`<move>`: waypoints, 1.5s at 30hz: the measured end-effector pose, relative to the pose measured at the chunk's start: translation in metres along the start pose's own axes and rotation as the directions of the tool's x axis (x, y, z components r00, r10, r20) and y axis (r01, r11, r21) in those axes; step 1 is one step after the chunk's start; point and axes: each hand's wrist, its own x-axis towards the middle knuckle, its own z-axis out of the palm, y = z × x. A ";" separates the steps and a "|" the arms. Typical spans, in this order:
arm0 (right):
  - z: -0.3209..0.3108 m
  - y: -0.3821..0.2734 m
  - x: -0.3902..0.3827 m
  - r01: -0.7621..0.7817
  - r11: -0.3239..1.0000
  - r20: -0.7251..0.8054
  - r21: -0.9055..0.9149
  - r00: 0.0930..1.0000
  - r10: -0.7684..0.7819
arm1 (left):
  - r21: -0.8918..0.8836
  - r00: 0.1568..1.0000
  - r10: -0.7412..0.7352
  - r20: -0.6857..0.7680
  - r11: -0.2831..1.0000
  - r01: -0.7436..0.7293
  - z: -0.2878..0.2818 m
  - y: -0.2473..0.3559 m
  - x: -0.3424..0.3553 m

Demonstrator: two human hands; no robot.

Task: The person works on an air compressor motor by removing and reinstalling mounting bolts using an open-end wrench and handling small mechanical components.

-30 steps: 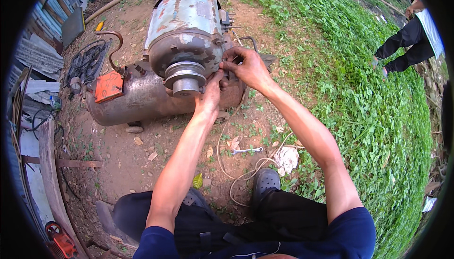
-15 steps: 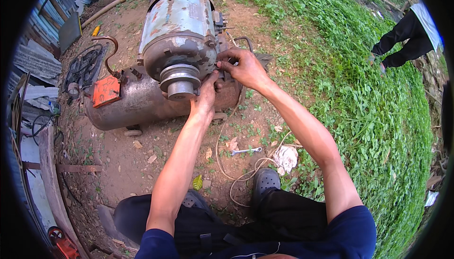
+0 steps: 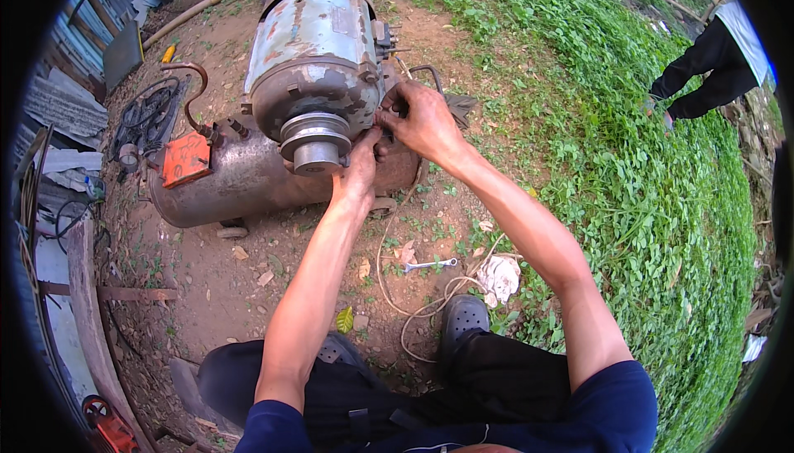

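An electric motor with worn grey-blue paint and rust stands on a rusty air tank. A grooved metal pulley sticks out of its near end. My right hand is at the motor's lower right edge, thumb and fingertips pinched together; whatever they hold is too small to make out. Just right of the pulley, my left hand reaches up under the motor's edge. Its fingers are mostly hidden there, close to the right fingertips.
A wrench, a pale rope and a white rag lie on the dirt by my feet. An orange box and bent pipe sit on the tank's left. Coiled black cable lies beyond. Another person stands at far right.
My right hand has shifted slightly down and left, its fingers more bent at the motor's edge. The left hand and motor look nearly unchanged.
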 end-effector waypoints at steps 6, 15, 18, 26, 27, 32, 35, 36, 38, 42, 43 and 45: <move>-0.002 0.005 -0.004 0.026 0.978 0.028 0.208 0.999 -0.033 | 0.005 1.000 -0.017 -0.005 1.000 0.017 0.001 0.001 0.000; -0.003 -0.004 -0.005 -0.013 0.998 -0.001 0.064 1.000 0.014 | -0.018 1.000 -0.007 0.002 1.000 0.007 -0.002 -0.003 0.003; -0.004 -0.003 -0.007 -0.033 0.989 0.027 0.146 0.999 0.029 | -0.013 1.000 -0.025 0.002 1.000 0.025 0.001 0.001 0.000; 0.001 0.000 -0.007 -0.004 0.993 -0.020 0.120 1.000 0.006 | -0.036 1.000 -0.017 -0.006 0.999 0.017 -0.002 -0.003 0.003; 0.002 0.000 -0.007 0.005 0.994 -0.034 0.107 0.999 -0.001 | -0.034 1.000 -0.018 -0.006 0.999 0.017 -0.002 -0.003 0.003; 0.001 -0.001 -0.005 -0.113 0.980 -0.002 0.162 0.993 0.114 | -0.026 0.999 -0.013 -0.030 1.000 0.012 0.001 -0.003 0.003; -0.003 -0.004 -0.001 -0.166 0.970 0.028 0.180 0.986 0.163 | -0.019 1.000 0.004 -0.022 1.000 -0.004 -0.001 -0.004 0.003; -0.004 -0.007 -0.002 -0.182 0.966 0.046 0.185 0.983 0.176 | -0.021 1.000 -0.002 -0.018 1.000 0.002 -0.002 -0.005 0.004; -0.005 -0.010 -0.001 -0.180 0.960 0.067 0.213 0.983 0.170 | -0.022 1.000 -0.011 -0.016 1.000 0.011 -0.005 -0.006 0.006; -0.006 -0.003 0.000 -0.117 0.965 0.081 0.237 0.992 0.100 | -0.017 0.999 -0.037 -0.022 0.999 0.036 -0.002 -0.004 0.004; -0.006 -0.003 0.000 -0.104 0.968 0.080 0.229 0.993 0.087 | -0.025 0.999 -0.032 -0.017 0.999 0.032 -0.003 -0.006 0.005; -0.003 -0.002 0.000 -0.073 0.979 0.053 0.188 0.997 0.064 | -0.035 0.999 -0.030 -0.015 0.999 0.029 -0.005 -0.008 0.006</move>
